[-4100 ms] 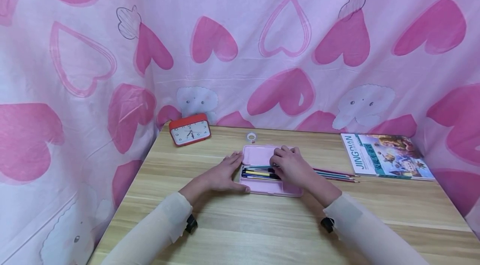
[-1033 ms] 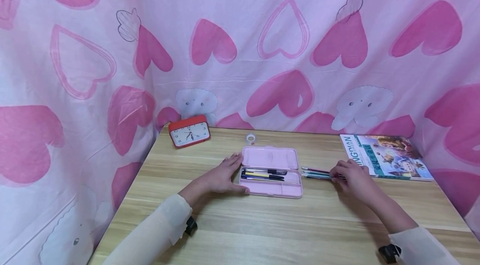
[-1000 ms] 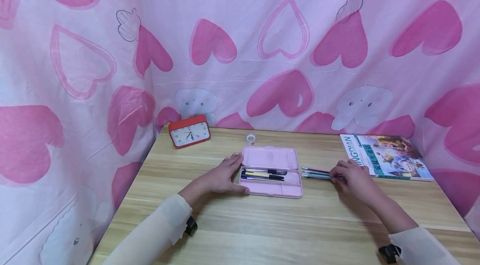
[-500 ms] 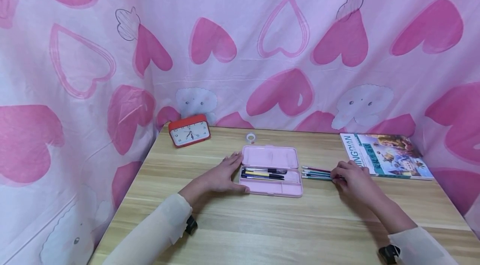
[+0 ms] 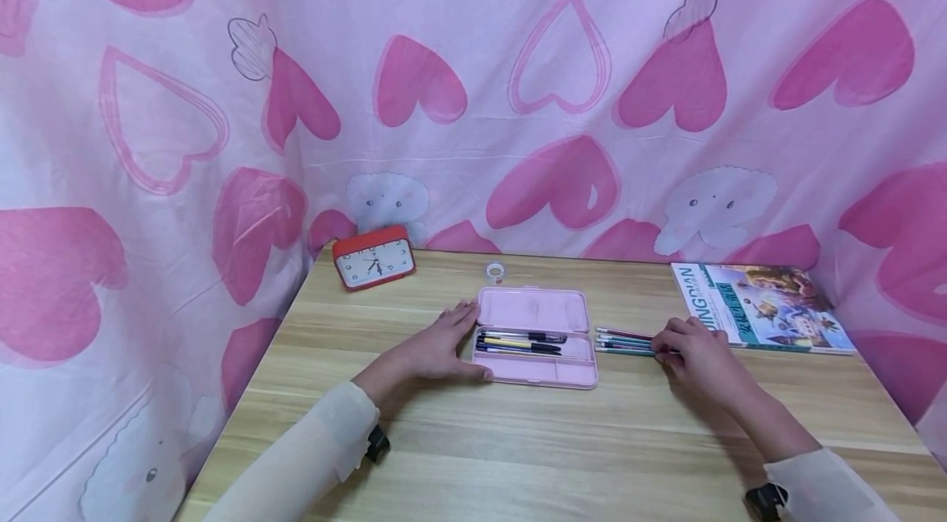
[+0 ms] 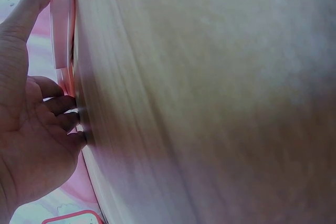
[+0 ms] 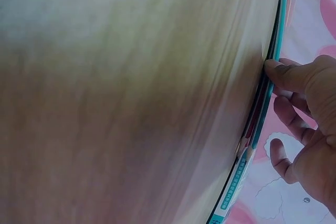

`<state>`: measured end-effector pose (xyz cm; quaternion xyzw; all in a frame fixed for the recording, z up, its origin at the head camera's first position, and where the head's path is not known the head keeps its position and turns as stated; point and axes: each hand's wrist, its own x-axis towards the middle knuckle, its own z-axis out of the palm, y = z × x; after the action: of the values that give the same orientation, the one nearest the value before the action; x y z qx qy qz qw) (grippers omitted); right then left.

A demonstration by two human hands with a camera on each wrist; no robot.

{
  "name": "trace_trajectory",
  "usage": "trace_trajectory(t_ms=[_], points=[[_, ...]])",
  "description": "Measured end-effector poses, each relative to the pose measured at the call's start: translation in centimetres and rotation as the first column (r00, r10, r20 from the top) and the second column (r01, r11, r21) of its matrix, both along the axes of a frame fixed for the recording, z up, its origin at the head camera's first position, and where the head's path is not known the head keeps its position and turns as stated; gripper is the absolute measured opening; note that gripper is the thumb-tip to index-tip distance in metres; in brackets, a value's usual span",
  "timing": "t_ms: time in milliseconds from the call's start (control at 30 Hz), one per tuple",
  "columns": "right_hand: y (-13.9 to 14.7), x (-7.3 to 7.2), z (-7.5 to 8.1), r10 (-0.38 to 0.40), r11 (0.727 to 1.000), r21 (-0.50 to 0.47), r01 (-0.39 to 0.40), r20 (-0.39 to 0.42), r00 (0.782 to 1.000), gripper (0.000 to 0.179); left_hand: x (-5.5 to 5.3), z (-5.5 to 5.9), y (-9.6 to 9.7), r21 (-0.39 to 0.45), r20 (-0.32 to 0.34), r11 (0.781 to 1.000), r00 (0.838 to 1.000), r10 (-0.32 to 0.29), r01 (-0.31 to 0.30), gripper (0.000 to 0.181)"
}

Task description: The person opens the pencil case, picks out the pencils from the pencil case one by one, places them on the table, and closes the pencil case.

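Note:
In the head view a pink pencil case (image 5: 573,374) lies with its lid (image 5: 531,309) tipped back. Several pens (image 5: 521,346), black and yellow among them, lie in its long compartment. My left hand (image 5: 436,348) braces the case's left end, thumb along the front edge, fingers spread beside the lid. To the right of the case, my right hand (image 5: 699,353) pinches a bundle of pencils (image 5: 625,341), teal and dark red, between thumb and fingers. The right wrist view shows the thumb pressed on the pencils (image 7: 278,40), low along the tabletop. Their far ends are hidden behind the hand in the head view.
A red alarm clock (image 5: 374,258) stands at the back left of the wooden table (image 5: 518,456). Near the back edge sits a small tape roll (image 5: 495,271). Behind my right hand lies a magazine (image 5: 769,310). Pink heart-print curtains (image 5: 473,94) enclose the table.
From over the case, my right hand has moved right with the pencils, which now lie beside the case. It has hardly moved over the last second. My left hand stays put.

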<state>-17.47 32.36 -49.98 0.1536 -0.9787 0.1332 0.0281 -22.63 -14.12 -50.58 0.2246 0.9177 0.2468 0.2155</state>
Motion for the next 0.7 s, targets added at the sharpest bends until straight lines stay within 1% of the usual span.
trace_trajectory(t_ms=[333,700], points=[[-0.02,0.2,0.15,-0.008,1.0,-0.009,0.008,-0.002,1.0,0.023,-0.18,-0.51,0.01,-0.004,0.002,1.0,1.0,0.013,-0.013,0.132],[0.38,0.15,-0.29,0.002,1.0,-0.011,-0.002,-0.019,1.0,0.023,-0.12,-0.3,0.0,-0.008,-0.003,1.0,1.0,0.001,-0.001,0.133]])
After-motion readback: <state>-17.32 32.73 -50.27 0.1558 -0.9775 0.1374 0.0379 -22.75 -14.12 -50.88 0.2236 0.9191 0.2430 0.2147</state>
